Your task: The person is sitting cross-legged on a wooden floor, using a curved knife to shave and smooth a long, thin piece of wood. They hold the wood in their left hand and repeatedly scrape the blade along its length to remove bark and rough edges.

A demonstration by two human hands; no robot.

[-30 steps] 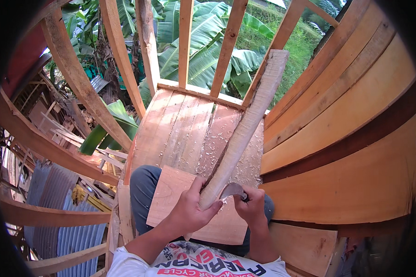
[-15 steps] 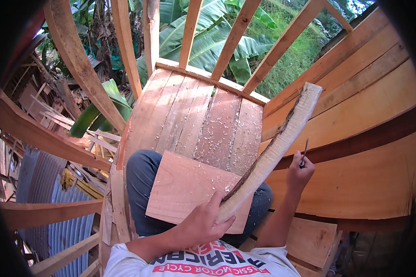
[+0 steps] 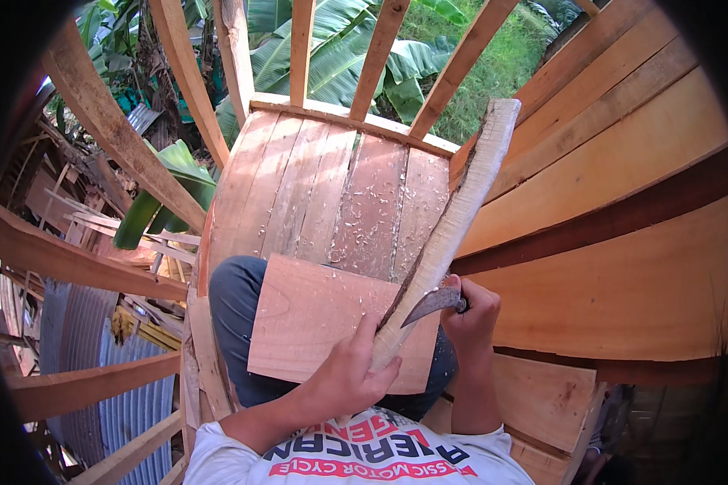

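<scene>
Head view: our left hand clamps the long wooden stick's lower end over the lap board; our right hand grips a curved knife. Stiff, light, rough-edged, we judge; best held low.

The person is wearing a white short-sleeved cotton T-shirt, showing at six o'clock along the lower edge, its chest carrying a red band and dark and red printed lettering. The sleeve hem is ending above the elbow at seven o'clock, leaving both forearms bare. Dark blue-grey trousers are covering the legs, showing from nine o'clock of the shirt up toward the middle. The left hand and the right hand are wearing no gloves, rings or watch.
</scene>
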